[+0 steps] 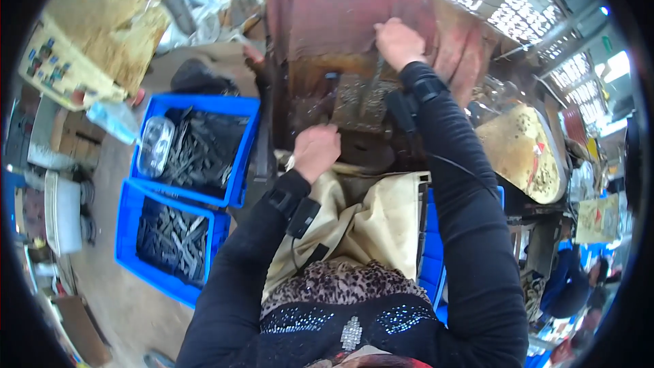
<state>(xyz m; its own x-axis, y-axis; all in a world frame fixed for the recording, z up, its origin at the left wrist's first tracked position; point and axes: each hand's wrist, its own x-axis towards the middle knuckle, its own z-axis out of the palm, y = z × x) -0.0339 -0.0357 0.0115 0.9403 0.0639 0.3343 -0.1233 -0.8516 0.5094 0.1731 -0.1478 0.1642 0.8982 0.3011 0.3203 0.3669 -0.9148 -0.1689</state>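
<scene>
In front of me is a dark, wet-looking metal work station (306, 119) with a metal block (355, 101) at its middle. At its near edge my left hand (317, 151) is closed, with the fingers curled toward the block; what they hold, if anything, is hidden. My right hand (400, 44) is raised farther off, closed above a thin upright rod (377, 71) in front of the red cloth (347, 10). Whether it grips the rod's top does not show clearly. Each wrist wears a black strapped device.
Left of the station, two blue crates (235, 194) hold many dark metal strips; a clear plastic container (157, 147) lies on the farther one. A cream cloth (375, 215) covers my lap. At right stands a stained, rounded pale panel (523, 155). A person (572, 283) is at far right.
</scene>
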